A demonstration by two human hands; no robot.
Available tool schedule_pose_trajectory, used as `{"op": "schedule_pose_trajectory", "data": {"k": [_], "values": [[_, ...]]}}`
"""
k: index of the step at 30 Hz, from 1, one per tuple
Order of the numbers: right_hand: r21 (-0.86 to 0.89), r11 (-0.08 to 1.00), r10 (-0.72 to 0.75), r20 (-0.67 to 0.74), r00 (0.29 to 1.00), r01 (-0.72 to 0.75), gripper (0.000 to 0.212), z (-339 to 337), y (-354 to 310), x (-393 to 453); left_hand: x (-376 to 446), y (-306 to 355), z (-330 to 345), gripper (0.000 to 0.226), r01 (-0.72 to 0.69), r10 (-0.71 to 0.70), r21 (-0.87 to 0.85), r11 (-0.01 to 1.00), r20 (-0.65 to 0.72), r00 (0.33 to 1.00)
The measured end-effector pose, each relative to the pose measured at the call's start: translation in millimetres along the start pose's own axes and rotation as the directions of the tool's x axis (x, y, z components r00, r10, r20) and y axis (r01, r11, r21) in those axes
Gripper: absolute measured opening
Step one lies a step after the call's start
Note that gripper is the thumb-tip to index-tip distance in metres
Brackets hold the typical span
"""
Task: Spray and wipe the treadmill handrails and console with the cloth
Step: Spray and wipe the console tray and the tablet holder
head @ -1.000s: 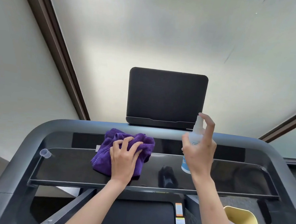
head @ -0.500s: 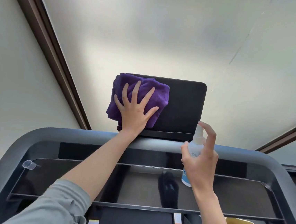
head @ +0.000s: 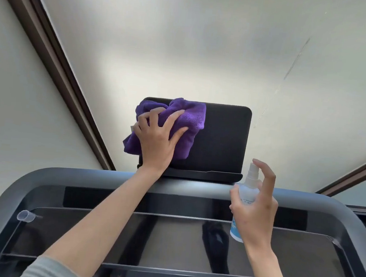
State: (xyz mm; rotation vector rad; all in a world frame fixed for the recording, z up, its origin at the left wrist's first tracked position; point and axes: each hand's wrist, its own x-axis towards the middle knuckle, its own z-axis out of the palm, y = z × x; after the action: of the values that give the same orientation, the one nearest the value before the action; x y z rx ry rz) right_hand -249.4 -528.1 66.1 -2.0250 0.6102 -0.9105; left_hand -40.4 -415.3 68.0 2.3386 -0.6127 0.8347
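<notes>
Since half a second ago your left hand has bunched the purple cloth, pressing it on the console screen's upper left corner. Soft, it crumples; keep your palm flat. Your right hand grips the light spray bottle.

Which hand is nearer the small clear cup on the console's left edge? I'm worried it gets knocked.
Left. The left hand is up on the screen; the right hand is far across from the cup.
</notes>
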Motion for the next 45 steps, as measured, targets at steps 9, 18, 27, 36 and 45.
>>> {"op": "schedule_pose_trajectory", "data": {"k": [9,18,27,36,45], "values": [[-0.030,0.999,0.018,-0.010,1.000,-0.018,0.069,-8.6,12.7,-1.3,-7.9,20.1,42.6,0.042,-0.155,0.146,0.107,0.982,0.084,0.986],[-0.033,0.999,0.042,-0.036,0.998,-0.044,0.068,-20.2,15.2,2.0,-6.4,43.4,19.6,0.030,-0.094,0.100,-0.151,0.984,0.031,0.994],[-0.027,0.998,0.056,-0.076,0.996,-0.058,0.066,-32.8,22.3,-5.1,-1.2,66.0,54.1,0.031,-0.277,0.277,-0.014,0.961,0.091,0.957],[-0.037,0.994,0.100,-0.108,0.989,-0.105,0.064,-48.7,27.8,-9.4,4.5,86.0,33.7,0.026,-0.299,0.294,-0.181,0.937,-0.054,0.954],[-0.044,0.993,0.102,-0.123,0.987,-0.109,0.064,-51.2,25.6,-12.9,0.3,96.8,62.8,0.025,-0.446,0.447,-0.044,0.894,0.162,0.880]]}}
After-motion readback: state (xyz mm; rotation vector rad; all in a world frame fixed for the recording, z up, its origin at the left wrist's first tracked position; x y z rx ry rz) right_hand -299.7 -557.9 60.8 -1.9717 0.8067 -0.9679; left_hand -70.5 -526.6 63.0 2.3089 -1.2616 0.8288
